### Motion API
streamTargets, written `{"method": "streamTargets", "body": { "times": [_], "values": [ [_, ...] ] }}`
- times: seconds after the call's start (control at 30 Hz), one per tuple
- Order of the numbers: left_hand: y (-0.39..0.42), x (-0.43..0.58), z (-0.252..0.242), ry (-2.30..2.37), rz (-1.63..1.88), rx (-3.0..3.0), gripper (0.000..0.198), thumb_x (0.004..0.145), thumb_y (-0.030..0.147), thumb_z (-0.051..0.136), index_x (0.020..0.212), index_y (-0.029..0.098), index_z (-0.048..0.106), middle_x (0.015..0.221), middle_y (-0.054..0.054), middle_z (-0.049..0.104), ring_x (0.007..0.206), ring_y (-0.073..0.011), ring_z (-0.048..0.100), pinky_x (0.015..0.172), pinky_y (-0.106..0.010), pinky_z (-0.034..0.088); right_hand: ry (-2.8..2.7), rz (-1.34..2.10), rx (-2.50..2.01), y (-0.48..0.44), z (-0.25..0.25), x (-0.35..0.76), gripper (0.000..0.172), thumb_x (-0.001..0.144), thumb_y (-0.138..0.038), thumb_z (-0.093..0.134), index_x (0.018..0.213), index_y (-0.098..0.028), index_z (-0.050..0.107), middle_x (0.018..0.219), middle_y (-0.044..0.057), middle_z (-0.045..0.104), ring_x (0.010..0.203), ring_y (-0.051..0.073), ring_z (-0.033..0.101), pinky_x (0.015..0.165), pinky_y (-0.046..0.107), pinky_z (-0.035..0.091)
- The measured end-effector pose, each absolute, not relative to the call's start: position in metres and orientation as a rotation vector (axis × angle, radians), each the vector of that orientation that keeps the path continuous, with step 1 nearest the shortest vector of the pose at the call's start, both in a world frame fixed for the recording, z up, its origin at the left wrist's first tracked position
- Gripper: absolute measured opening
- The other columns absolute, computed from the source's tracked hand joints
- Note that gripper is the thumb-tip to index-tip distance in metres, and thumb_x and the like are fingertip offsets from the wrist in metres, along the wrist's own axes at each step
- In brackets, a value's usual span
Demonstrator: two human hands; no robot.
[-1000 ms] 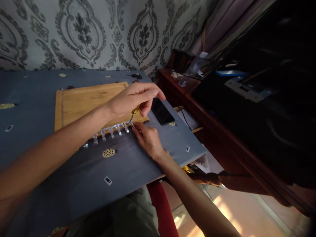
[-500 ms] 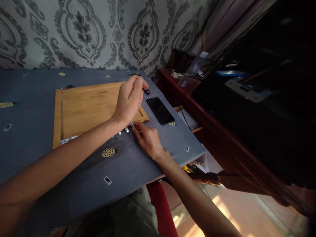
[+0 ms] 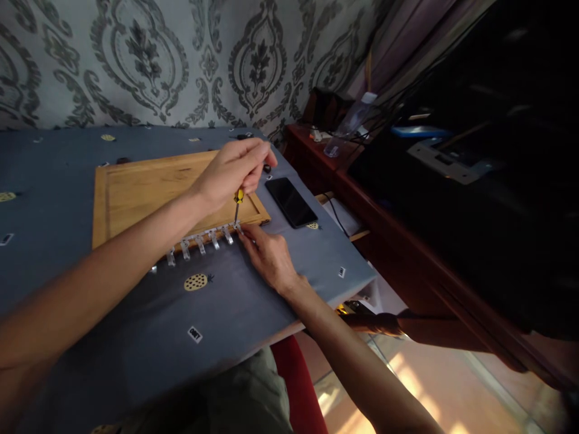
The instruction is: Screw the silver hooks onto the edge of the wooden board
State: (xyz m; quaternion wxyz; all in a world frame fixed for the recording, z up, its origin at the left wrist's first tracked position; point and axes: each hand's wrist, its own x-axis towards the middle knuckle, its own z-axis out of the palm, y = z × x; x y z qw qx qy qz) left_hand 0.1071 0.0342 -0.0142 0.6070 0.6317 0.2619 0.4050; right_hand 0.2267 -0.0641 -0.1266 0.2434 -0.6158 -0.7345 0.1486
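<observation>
A screwdriver with a yellow and black handle is gripped in my left hand, its fingers curled round the top. The shaft points down, its tip at the right end of a row of shiny metal clips. These clips lie along the near edge of a wooden panel with a raised frame, and stick out over the tablecloth. My right hand rests at the panel's near right corner, thumb and fingers pinching the endmost clip. My left forearm hides part of the panel and row.
A black phone lies right of the panel on the grey tablecloth. Behind my left hand is a dark cord. A plastic bottle stands on the dark red wooden furniture to the right. A patterned wall borders the back.
My left hand has tilted and shifted slightly, so the screwdriver and more of the clip row now show. My right hand stays at the endmost clip. The view has moved slightly.
</observation>
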Motion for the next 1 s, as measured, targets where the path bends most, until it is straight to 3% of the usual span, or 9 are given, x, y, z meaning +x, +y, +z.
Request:
{"method": "streamTargets", "body": {
  "times": [0.07, 0.17, 0.33, 0.43, 0.57, 0.77, 0.87, 1.0],
  "values": [
    [0.024, 0.114, -0.016, 0.69, 1.12, 1.459, 0.034, 0.106, 0.013, 0.048, 0.074, 0.016, 0.056, 0.05, 0.008, 0.041, 0.044, -0.003, 0.04, 0.047, -0.014, 0.033, -2.015, 0.403, -1.682, -0.064, -0.127, 0.227, 0.027, 0.107, -0.03, 0.048, 0.124, -0.022, 0.068, 0.102, 0.009, 0.082, 0.091, 0.021, 0.078, 0.076, 0.027, 0.052],
    [0.015, 0.123, -0.018, 0.722, 1.192, 1.417, 0.034, 0.106, 0.017, 0.049, 0.072, 0.016, 0.054, 0.053, 0.009, 0.033, 0.044, -0.0019, 0.033, 0.045, -0.014, 0.027, -2.021, 0.397, -1.682, -0.064, -0.128, 0.227, 0.027, 0.107, -0.03, 0.047, 0.123, -0.022, 0.068, 0.101, 0.008, 0.082, 0.091, 0.021, 0.078, 0.076, 0.027, 0.051],
    [0.025, 0.125, -0.016, 0.693, 1.106, 1.334, 0.048, 0.11, 0.032, 0.043, 0.064, 0.018, 0.05, 0.046, 0.009, 0.025, 0.038, -0.0032, 0.018, 0.038, -0.018, 0.014, -2.022, 0.395, -1.692, -0.064, -0.126, 0.227, 0.027, 0.107, -0.03, 0.049, 0.123, -0.023, 0.068, 0.098, 0.008, 0.082, 0.089, 0.021, 0.078, 0.075, 0.027, 0.051],
    [0.035, 0.118, -0.012, 0.639, 0.94, 1.349, 0.054, 0.11, 0.038, 0.041, 0.061, 0.017, 0.051, 0.042, 0.01, 0.021, 0.035, -0.0025, 0.014, 0.036, -0.018, 0.012, -2.028, 0.403, -1.695, -0.064, -0.124, 0.227, 0.027, 0.107, -0.03, 0.047, 0.123, -0.023, 0.069, 0.1, 0.008, 0.082, 0.09, 0.021, 0.078, 0.076, 0.027, 0.051],
    [0.039, 0.11, -0.013, 0.548, 0.837, 1.429, 0.053, 0.111, 0.033, 0.038, 0.063, 0.017, 0.053, 0.041, 0.01, 0.025, 0.033, -0.0021, 0.016, 0.036, -0.017, 0.015, -2.036, 0.398, -1.702, -0.065, -0.124, 0.227, 0.027, 0.108, -0.031, 0.047, 0.123, -0.024, 0.069, 0.101, 0.008, 0.082, 0.09, 0.02, 0.078, 0.074, 0.026, 0.051],
    [0.024, 0.115, -0.02, 0.685, 1.142, 1.554, 0.034, 0.107, 0.017, 0.05, 0.073, 0.016, 0.054, 0.051, 0.008, 0.044, 0.045, -0.0021, 0.043, 0.047, -0.013, 0.038, -2.04, 0.364, -1.73, -0.064, -0.123, 0.226, 0.027, 0.107, -0.03, 0.048, 0.122, -0.023, 0.069, 0.098, 0.008, 0.082, 0.089, 0.02, 0.078, 0.075, 0.026, 0.051],
    [0.018, 0.119, -0.021, 0.739, 1.182, 1.463, 0.034, 0.107, 0.016, 0.046, 0.074, 0.016, 0.053, 0.052, 0.01, 0.034, 0.043, 0.0, 0.034, 0.045, -0.011, 0.03, -2.037, 0.367, -1.727, -0.064, -0.124, 0.226, 0.027, 0.107, -0.031, 0.048, 0.121, -0.023, 0.069, 0.1, 0.008, 0.082, 0.09, 0.02, 0.078, 0.075, 0.026, 0.052],
    [0.024, 0.12, -0.021, 0.695, 1.145, 1.376, 0.042, 0.109, 0.034, 0.047, 0.072, 0.016, 0.052, 0.05, 0.011, 0.028, 0.039, -0.0002, 0.022, 0.039, -0.013, 0.018, -2.029, 0.382, -1.732, -0.065, -0.123, 0.226, 0.027, 0.107, -0.029, 0.048, 0.124, -0.023, 0.068, 0.101, 0.008, 0.082, 0.091, 0.021, 0.078, 0.077, 0.027, 0.053]
  ]
}}
